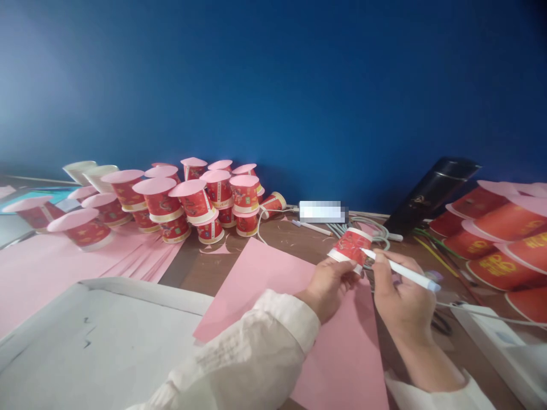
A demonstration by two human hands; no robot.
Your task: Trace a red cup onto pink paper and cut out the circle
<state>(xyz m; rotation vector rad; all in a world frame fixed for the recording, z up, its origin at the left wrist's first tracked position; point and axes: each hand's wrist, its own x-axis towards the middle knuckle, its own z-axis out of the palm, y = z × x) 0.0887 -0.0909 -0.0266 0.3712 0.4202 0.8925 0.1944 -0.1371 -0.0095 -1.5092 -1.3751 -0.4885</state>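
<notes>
My left hand grips a small red paper cup with white rims, holding it upside down against a pink paper sheet on the wooden table. My right hand is closed round a white pen. The pen's tip touches the side of the cup near its lower rim. Both sleeves are white.
Several red cups capped with pink paper discs are stacked at the back left. More red cups lie at the right beside a black cylinder. A white board lies front left; cables, scissors and a white box sit near my hands.
</notes>
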